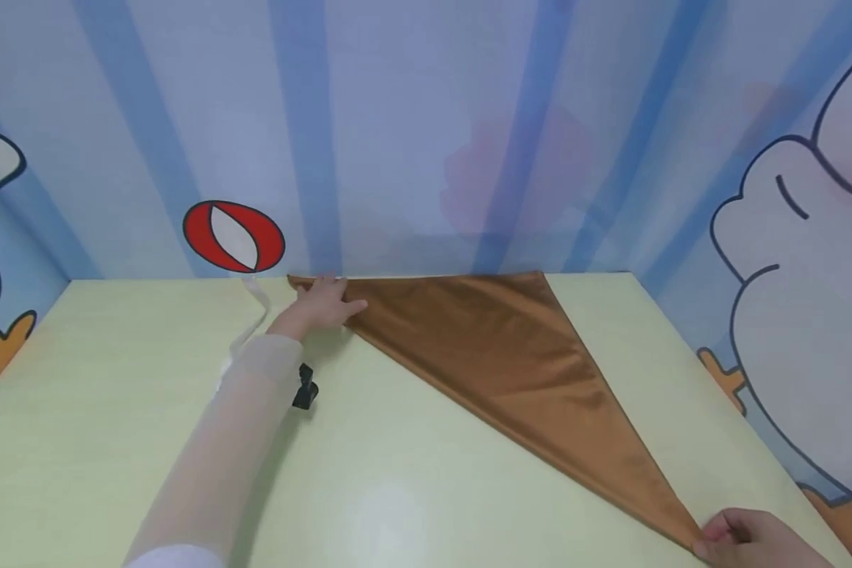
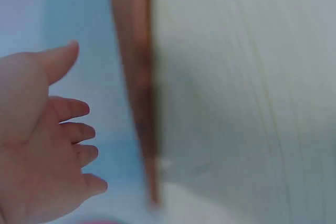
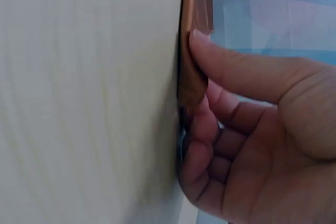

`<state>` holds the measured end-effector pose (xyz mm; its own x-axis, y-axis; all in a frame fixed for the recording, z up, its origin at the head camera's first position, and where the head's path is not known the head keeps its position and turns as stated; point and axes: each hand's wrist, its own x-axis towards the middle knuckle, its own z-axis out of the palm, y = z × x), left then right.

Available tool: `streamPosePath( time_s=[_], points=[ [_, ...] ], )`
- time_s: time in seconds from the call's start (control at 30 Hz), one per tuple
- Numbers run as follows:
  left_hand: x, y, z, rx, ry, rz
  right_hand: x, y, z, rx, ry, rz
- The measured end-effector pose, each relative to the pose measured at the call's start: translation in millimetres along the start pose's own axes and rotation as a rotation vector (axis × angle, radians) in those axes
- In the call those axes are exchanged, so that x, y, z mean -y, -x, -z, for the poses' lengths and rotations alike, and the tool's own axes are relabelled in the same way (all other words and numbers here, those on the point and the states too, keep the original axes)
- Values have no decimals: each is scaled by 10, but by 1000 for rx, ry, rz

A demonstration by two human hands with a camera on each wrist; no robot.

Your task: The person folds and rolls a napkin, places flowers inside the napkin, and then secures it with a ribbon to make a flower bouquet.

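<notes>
A brown satiny cloth point(image 1: 483, 347) lies on the table as a large triangle, a few soft wrinkles across it. Its lower right tip is pinched between the thumb and fingers of my right hand point(image 1: 760, 538); the right wrist view shows the thumb on the cloth's corner point(image 3: 193, 85) and the other fingers curled beneath. My left hand point(image 1: 324, 303) is over the far left corner, fingers spread and extended. In the left wrist view, this hand point(image 2: 42, 135) shows a gap between its fingertips and the cloth point(image 2: 137, 51).
On the pale yellow table point(image 1: 369, 473), a small black clip-like object point(image 1: 305, 386) is beside my left forearm. A white strap point(image 1: 259, 304) runs by that sleeve. A printed blue curtain point(image 1: 412, 142) with cartoon figures stands along the back and sides.
</notes>
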<state>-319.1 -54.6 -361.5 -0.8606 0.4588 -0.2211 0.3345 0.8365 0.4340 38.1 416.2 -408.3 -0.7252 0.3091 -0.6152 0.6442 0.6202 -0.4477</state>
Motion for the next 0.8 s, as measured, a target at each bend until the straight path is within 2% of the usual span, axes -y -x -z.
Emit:
streamPosePath(
  time_s=[0.1, 0.17, 0.23, 0.37, 0.43, 0.5, 0.57, 0.63, 0.8],
  points=[
    [-466, 123, -63, -82, -3, -111, 47, -22, 32, 34, -4, 117],
    [-834, 213, -183, -141, 25, -189, 63, -44, 67, 51, -14, 196],
    [-1204, 314, -352, -175, 60, -276, 71, -53, 114, 65, 0, 281],
    [-1866, 531, -765, -148, 68, -449, 79, -62, 210, 77, 74, 429],
    [-2127, 607, -975, -129, 43, -541, 77, -73, 255, 102, 95, 493],
    [-2349, 658, -1169, -103, 29, -604, 70, -91, 295, 131, 106, 542],
    [-2536, 687, -1340, -75, 18, -641, 72, -112, 326, 167, 99, 573],
    [-2701, 710, -1496, -29, 11, -646, 70, -130, 351, 217, 87, 607],
    [-3034, 766, -1854, 72, -63, -626, 46, -135, 396, 339, 41, 566]
  ],
)
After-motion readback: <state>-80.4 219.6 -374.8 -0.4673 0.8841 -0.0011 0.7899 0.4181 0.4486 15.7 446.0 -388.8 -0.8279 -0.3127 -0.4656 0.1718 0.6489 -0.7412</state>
